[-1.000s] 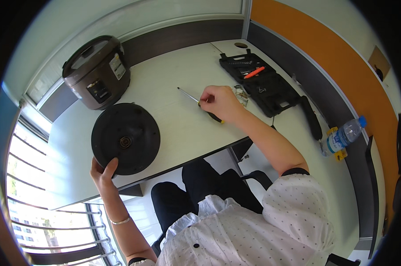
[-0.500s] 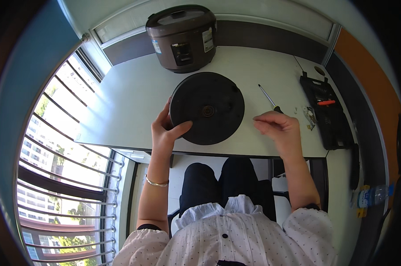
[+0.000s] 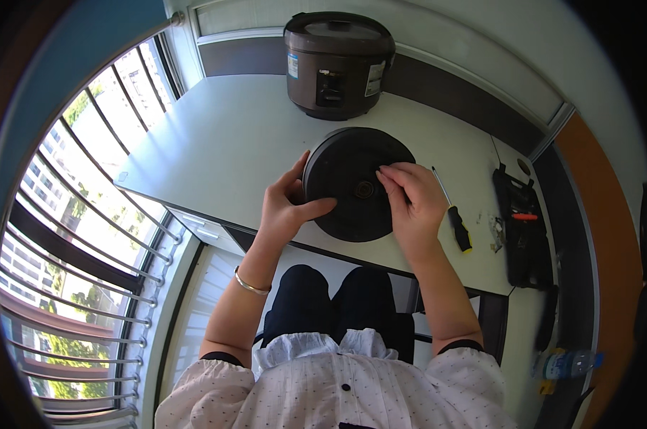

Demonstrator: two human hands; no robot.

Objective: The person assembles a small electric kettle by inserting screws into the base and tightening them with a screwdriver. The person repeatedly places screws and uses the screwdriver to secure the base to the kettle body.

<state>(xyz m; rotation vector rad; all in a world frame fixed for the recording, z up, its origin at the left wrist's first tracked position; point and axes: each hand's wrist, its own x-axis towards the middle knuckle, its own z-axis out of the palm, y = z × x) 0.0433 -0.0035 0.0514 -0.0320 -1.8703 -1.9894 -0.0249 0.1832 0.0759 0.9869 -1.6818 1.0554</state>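
A round black disc-shaped part [image 3: 352, 214] is held tilted above the near side of the table, with a small ringed recess [image 3: 364, 189] at its middle. Gripping its left edge is my left hand [image 3: 287, 204], thumb on the face and fingers behind the rim. My right hand [image 3: 412, 196] is over the disc's right half, thumb and fingertips pinched together just beside the recess. Whatever lies between those fingertips is too small or hidden to make out. Right of that hand lies a screwdriver [image 3: 458, 227] with a black and yellow handle.
A brown rice cooker [image 3: 337, 71] stands at the back of the white table [image 3: 216, 136]. To the right are small loose parts [image 3: 495, 232] and an open black tool case [image 3: 527, 247] with a red-orange item [image 3: 524, 217]. A plastic bottle [image 3: 570, 365] is at the lower right.
My right hand has moved left from beside the disc onto its face, still pinched. My left hand keeps its hold. The whole view has shifted and turned, and the screwdriver's handle now shows fully.
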